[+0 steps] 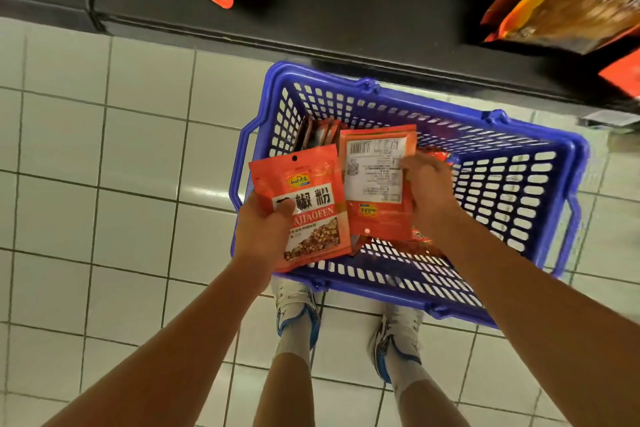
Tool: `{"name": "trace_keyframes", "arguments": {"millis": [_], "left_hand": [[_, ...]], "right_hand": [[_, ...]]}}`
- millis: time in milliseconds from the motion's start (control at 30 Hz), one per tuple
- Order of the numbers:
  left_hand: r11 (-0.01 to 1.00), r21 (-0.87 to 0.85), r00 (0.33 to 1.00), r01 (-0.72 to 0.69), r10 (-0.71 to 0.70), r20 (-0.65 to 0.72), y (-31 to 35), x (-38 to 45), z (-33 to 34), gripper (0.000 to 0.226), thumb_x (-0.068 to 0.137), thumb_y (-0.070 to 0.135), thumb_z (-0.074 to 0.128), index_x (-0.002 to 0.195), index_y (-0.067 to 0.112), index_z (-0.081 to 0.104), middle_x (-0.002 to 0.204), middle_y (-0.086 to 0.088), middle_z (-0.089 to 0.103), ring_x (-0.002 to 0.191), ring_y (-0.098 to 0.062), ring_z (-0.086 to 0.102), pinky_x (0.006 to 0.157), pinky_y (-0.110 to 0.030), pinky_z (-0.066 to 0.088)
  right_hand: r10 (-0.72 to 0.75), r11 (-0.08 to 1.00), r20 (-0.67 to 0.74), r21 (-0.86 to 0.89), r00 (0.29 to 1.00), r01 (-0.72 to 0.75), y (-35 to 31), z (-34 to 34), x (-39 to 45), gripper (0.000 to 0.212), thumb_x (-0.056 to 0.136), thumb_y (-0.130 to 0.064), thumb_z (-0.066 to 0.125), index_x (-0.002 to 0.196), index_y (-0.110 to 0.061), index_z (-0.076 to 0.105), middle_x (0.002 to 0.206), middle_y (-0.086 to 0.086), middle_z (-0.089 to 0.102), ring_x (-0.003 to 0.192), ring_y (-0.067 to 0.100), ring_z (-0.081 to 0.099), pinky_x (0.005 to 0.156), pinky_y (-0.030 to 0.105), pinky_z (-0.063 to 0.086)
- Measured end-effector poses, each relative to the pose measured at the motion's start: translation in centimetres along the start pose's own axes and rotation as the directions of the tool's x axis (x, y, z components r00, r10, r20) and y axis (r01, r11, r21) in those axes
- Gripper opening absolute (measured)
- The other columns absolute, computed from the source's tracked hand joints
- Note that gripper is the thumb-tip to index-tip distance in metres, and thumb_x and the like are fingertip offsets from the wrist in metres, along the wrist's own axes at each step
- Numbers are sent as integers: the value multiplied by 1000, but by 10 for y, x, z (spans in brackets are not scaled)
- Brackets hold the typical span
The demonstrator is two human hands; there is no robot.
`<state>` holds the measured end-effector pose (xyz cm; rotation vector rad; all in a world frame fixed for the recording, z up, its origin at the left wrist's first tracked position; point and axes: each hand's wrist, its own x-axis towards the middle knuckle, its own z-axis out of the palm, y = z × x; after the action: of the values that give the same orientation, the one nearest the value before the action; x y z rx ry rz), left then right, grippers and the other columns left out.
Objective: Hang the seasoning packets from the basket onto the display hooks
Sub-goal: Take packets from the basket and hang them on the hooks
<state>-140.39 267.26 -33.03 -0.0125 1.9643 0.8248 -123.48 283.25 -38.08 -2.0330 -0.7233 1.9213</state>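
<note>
Bare forearms; white-blue sneakers (297,312); white socks (292,343)

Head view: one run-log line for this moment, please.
left hand: holds front-facing packet | right hand: holds back-facing packet | basket: more packets inside | hung: none yet

Left hand (265,236) grips front-facing packet (304,208); right hand (427,189) grips back-facing packet (375,184), 3 o'clock of first; blue basket (519,204) beneath.

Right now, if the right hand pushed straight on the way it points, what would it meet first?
Probably the basket: the right hand, gripping a back-side-up packet, points forward and down into it, toward packets standing at its far end. Depth is uncertain from one view.
</note>
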Motion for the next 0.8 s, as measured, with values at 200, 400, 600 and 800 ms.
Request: {"name": "trace_keyframes", "arguments": {"millis": [200,400,600,800], "left_hand": [[992,-123,998,12,-5,61,56,-56,-3,19,97,18,63,104,34,69,97,7,79,85,-18,77,74,-44,61],[944,-303,967,134,-58,247,151,-141,-8,23,97,17,56,111,10,73,107,-16,76,102,-39,73,82,-52,61],[924,-380,884,48,138,447,254,-245,-35,39,97,42,60,117,11,72,107,-18,76,90,-31,74,72,-40,61],[884,-393,815,-253,413,406,338,-354,-69,33,83,11,74,115,15,68,117,-16,74,105,-33,71,88,-47,58]], "right_hand": [[-271,961,194,-11,943,278,-63,-45,-83,31,81,-1,55,88,-20,79,99,0,79,94,20,76,71,36,62],[-816,334,416,-229,402,914,-136,-69,-208,37,74,18,54,90,-6,77,103,-8,77,101,12,72,95,31,55],[-773,-175,634,-242,20,954,-200,-97,-322,38,79,11,45,88,1,80,118,22,69,121,58,53,102,63,47],[-877,170,405,-239,258,956,-276,-134,-430,62,77,1,42,134,-16,59,152,14,48,150,31,32,122,45,29]]}}
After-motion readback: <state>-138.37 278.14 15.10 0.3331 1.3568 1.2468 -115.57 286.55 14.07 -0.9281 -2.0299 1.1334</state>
